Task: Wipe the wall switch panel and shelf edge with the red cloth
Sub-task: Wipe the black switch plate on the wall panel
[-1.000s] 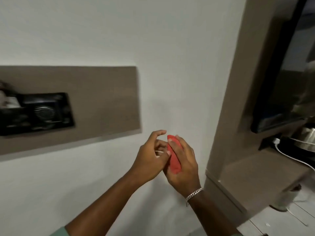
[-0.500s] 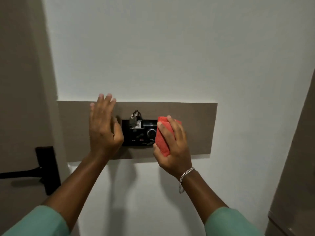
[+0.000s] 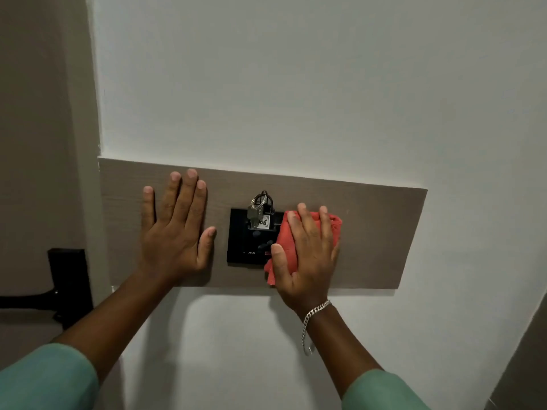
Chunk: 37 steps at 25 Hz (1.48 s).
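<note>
A black switch panel [image 3: 244, 247] sits in a long brown wooden board [image 3: 379, 232] fixed to the white wall. A key ring with keys and a tag [image 3: 259, 213] hangs at the panel's top. My right hand [image 3: 307, 253] presses the folded red cloth [image 3: 285, 241] flat against the panel's right side, hiding that part of it. My left hand [image 3: 174, 229] lies flat and spread on the board just left of the panel, holding nothing.
A door with a black lever handle [image 3: 63, 288] is at the left edge. A brown cabinet side [image 3: 524, 365] shows at the lower right corner. White wall [image 3: 296, 84] fills the space above and below the board.
The view has swung from the cabinet to the switch panel. My hands parted: the left now flat on the board, the right pressing the cloth on the panel and slid slightly right.
</note>
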Motion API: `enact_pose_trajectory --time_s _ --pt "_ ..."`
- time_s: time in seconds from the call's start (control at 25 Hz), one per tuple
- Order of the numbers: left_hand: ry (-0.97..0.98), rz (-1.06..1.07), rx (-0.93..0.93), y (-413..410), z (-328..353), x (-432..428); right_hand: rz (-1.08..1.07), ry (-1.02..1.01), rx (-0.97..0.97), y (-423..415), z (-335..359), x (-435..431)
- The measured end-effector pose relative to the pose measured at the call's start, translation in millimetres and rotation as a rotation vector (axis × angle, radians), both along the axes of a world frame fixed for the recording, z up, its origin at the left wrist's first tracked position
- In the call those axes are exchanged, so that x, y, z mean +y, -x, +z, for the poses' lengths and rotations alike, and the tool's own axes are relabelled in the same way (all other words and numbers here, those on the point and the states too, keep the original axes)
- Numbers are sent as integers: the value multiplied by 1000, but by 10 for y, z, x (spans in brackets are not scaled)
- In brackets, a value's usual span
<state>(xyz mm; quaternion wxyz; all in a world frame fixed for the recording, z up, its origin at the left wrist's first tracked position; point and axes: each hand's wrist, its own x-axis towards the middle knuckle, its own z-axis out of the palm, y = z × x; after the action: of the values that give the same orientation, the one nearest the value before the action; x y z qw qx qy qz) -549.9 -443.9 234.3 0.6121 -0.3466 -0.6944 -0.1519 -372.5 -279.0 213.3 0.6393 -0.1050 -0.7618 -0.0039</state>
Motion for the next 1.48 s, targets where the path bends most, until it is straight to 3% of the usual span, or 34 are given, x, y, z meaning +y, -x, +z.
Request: enact_pose_trajectory --time_s 0.12,0.28,0.44,0.6,0.76,0.96,1.12,1.32,1.48 --pt "-24 -3 39 -7 15 7 -4 -300 -73 -151 -32 288" --pt "-26 16 63 12 11 17 -47 -106 15 -37 52 207" --pt "-30 10 66 5 35 21 -38 -304 -44 -61 40 309" --pt "-33 7 66 -18 24 24 -102 167 176 15 2 172" --pt "-30 -20 43 -12 21 20 -108 114 160 95 -43 93" --pt "-34 -58 48 -7 20 24 -56 552 471 428 -377 -345" --pt "-48 -77 57 15 14 30 7 571 447 519 -479 -481" --pt "-49 -88 39 -5 14 12 -10 386 282 282 -658 -370" --pt "-49 -92 35 -11 8 14 61 717 548 322 -496 -407"
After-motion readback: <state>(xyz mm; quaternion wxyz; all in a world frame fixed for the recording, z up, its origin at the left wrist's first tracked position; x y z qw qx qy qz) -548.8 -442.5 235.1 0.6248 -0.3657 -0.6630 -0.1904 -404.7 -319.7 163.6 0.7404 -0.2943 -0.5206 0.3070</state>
